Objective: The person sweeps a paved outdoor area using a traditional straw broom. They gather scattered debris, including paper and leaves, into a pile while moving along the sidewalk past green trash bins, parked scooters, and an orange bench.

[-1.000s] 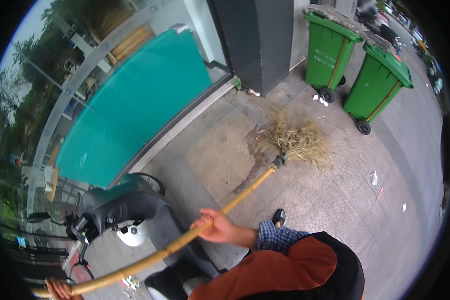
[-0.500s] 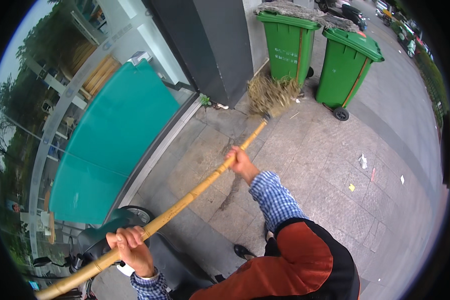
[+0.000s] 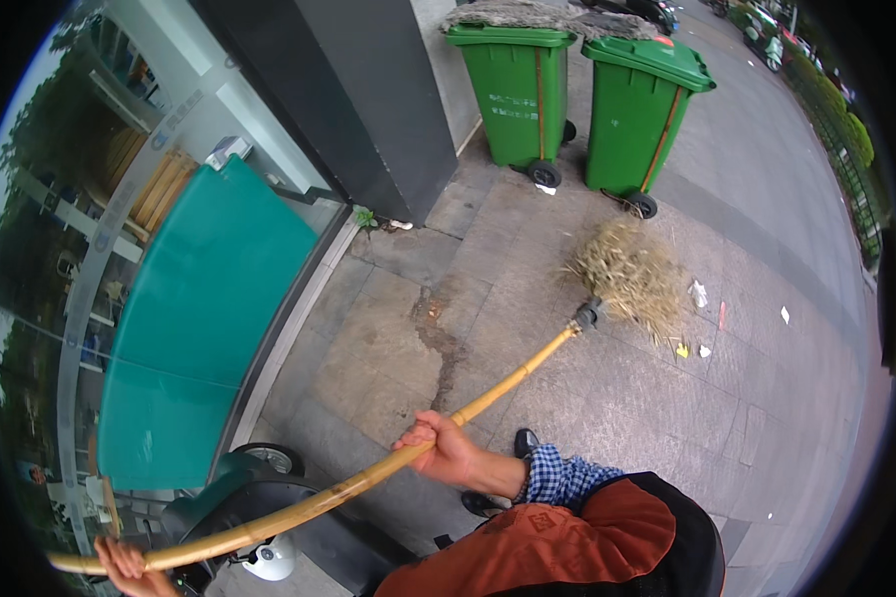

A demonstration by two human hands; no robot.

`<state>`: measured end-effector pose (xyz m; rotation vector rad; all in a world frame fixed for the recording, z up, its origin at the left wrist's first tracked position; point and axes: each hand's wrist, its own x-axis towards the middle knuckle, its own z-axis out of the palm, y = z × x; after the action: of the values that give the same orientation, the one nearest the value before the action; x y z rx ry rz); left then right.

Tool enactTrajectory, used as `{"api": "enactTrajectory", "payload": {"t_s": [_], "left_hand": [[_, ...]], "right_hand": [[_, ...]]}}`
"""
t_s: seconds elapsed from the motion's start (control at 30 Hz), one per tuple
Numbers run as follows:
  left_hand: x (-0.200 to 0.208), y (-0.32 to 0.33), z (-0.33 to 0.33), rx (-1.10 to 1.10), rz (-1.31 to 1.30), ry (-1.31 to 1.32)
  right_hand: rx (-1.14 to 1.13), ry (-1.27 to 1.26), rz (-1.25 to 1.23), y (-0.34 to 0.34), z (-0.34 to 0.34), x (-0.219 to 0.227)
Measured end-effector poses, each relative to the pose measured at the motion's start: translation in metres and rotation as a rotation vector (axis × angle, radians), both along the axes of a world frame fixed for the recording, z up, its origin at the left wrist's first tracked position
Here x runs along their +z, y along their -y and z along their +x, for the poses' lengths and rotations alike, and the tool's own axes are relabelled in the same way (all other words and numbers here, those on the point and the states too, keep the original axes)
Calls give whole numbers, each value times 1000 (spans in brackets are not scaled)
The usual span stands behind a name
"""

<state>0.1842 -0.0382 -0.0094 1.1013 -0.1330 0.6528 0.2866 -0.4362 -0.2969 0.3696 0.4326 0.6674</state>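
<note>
A long broom with a bamboo handle point(image 3: 508, 383) and a straw head point(image 3: 625, 271) crosses the view from lower left to upper right. My right hand point(image 3: 438, 448) is wrapped round the middle of the handle. Near the handle's top end, at the lower left edge, my left hand point(image 3: 127, 565) closes on it, partly cut off by the picture's rim. The straw head rests on the paving, beside scraps of litter: a white crumpled paper point(image 3: 699, 294), a yellow scrap point(image 3: 682, 350) and a reddish strip point(image 3: 722, 315).
Two green wheeled bins point(image 3: 513, 99) stand at the back beside a dark pillar point(image 3: 358, 109). A parked scooter point(image 3: 239, 497) is close at my left, in front of a glass shopfront with a teal panel point(image 3: 204, 338). Stained paving and a roadway lie to the right.
The broom head has swung from beside the left bin toward me and right, close to the litter. Both hands have moved down and left with the handle. My view has shifted slightly.
</note>
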Motion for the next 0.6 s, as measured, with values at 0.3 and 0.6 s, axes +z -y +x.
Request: {"api": "enactTrajectory", "payload": {"t_s": [0.3, 0.6], "left_hand": [[-34, 129, 53, -141, 230, 125], [-113, 172, 78, -239, -123, -267]], "right_hand": [[-155, -61, -188, 46, 98, -45], [-246, -325, -417, 132, 4, -115]]}}
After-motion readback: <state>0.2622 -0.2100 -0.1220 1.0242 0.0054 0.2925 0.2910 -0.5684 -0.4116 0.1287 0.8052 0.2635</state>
